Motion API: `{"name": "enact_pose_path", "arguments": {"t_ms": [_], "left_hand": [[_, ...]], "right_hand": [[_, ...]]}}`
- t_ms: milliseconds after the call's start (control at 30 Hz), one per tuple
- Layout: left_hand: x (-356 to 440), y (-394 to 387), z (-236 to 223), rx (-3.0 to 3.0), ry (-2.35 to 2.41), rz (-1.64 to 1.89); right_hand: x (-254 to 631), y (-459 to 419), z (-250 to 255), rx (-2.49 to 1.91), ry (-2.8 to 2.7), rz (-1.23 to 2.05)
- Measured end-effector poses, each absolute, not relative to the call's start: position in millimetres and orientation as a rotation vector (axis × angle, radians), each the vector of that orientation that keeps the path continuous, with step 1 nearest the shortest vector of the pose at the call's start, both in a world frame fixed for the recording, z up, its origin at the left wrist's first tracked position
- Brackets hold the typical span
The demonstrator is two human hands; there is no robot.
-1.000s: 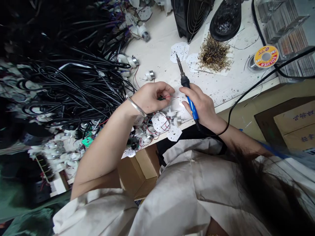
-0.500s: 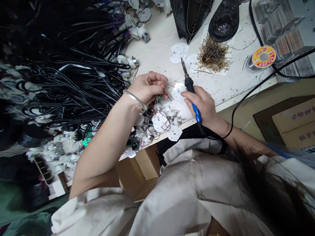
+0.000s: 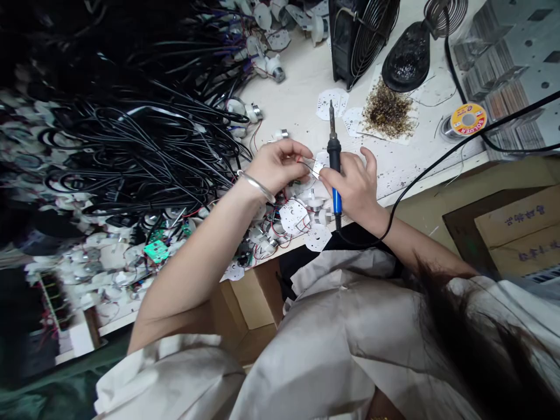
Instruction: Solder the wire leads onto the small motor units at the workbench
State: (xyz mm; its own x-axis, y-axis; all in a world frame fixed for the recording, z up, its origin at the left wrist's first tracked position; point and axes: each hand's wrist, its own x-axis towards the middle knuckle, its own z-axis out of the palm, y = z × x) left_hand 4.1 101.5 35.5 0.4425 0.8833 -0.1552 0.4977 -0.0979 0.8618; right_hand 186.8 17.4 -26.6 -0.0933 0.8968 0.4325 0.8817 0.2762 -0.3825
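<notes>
My left hand (image 3: pixel 284 166), with a silver bangle at the wrist, pinches thin red and black wires (image 3: pixel 311 169). In my right hand (image 3: pixel 357 189) is a soldering iron (image 3: pixel 335 160) with a black and blue handle, its bare tip pointing away from me. The thumb and fingertips of that hand come close to the wire ends; whether they touch them is unclear. Partly hidden between both hands lies a white circuit board (image 3: pixel 321 160). Just below the hands, more white boards (image 3: pixel 294 216) lie among small motors with red and black wires.
Black cables (image 3: pixel 166 151) heap up on the left. A fan (image 3: pixel 363 41), a soldering iron stand (image 3: pixel 406 58) and dark flakes (image 3: pixel 389 111) are at the back. A solder spool (image 3: pixel 468 119) sits right, near stacked metal plates (image 3: pixel 503 58). An open carton (image 3: pixel 254 303) stands below the table edge.
My hands have come closer together at the wires. The soldering iron has turned more upright in my right hand, and the view has shifted slightly.
</notes>
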Motion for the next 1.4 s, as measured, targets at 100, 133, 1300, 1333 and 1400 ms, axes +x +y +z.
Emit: {"name": "enact_pose_path", "arguments": {"t_ms": [100, 133, 1300, 1333, 1400], "left_hand": [[3, 94, 40, 2.287, 1.062, 0.515], [3, 92, 41, 2.38, 0.982, 0.475], [27, 106, 10, 2.428, 1.328, 0.108], [27, 106, 10, 2.434, 1.314, 0.103], [27, 107, 11, 2.438, 1.301, 0.091]], "right_hand": [[193, 18, -25, -1.579, -1.987, 0.045], [195, 18, -24, -1.571, -1.998, 0.06], [225, 26, -24, -1.267, -2.042, 0.454], [226, 25, -24, -1.232, -2.002, 0.444], [228, 22, -22, -1.127, -1.897, 0.381]]}}
